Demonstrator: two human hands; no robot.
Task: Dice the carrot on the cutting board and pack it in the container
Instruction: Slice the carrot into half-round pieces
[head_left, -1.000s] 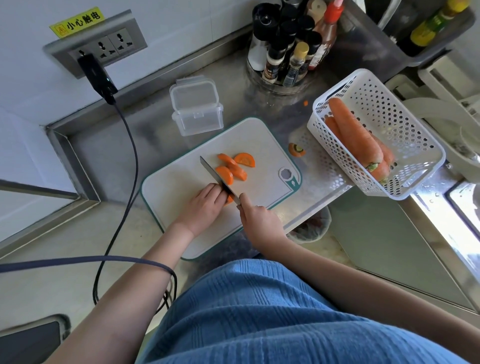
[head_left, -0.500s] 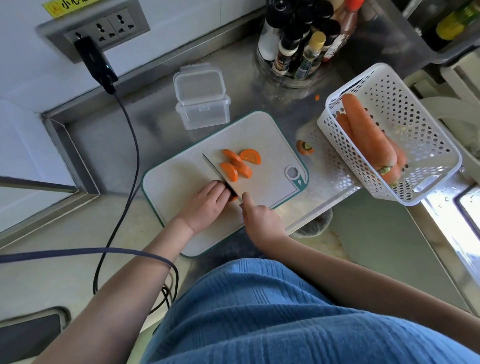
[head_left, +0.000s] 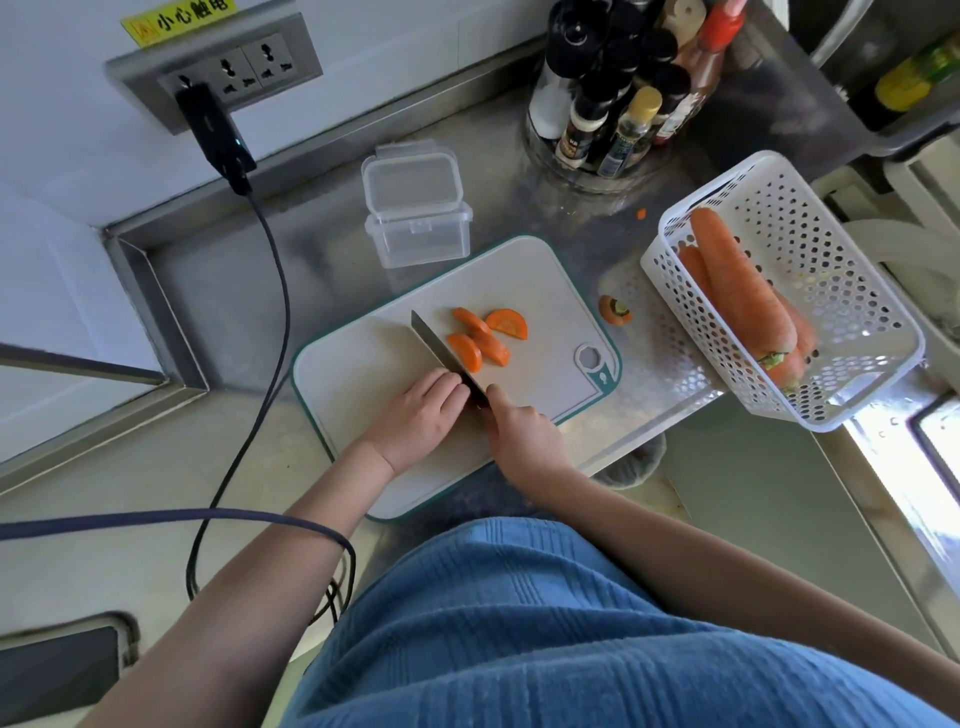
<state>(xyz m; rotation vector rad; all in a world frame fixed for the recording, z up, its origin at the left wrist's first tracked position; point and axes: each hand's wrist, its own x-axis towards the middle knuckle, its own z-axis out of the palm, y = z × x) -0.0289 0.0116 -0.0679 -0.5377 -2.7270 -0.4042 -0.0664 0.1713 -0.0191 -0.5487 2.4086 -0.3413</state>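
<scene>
Steel runs along this corner, a brushed metal worktop (head_left: 218, 291) under a wall socket with a black plug and cable trailing off it. On it sits a pale cutting board (head_left: 363, 374) with a teal rim. A clear lidded container (head_left: 415, 213) stands just beyond the board's far edge, with its lid on. To the right, a white perforated basket (head_left: 831, 291) holds whole carrots, and a cut-off carrot top (head_left: 615, 310) lies between basket and board.

On the board, several half-moon carrot slices (head_left: 483, 338) lie just right of the knife (head_left: 441, 356), whose blade points away from the person. The right hand (head_left: 524, 441) has its grip wrapped round the handle. The left hand (head_left: 421, 418) has its fingers curled down beside the blade; whatever carrot piece it steadies is hidden under them, so I can't tell whether it pinches it or only presses on it.

By my reckoning the slicing is under way and nothing is diced yet. To do it well, she should keep the left fingertips tucked back with knuckles against the flat of the blade, cut straight down, then turn the half-moons and cross-cut them into even cubes. The container will need opening before anything goes in.
</scene>
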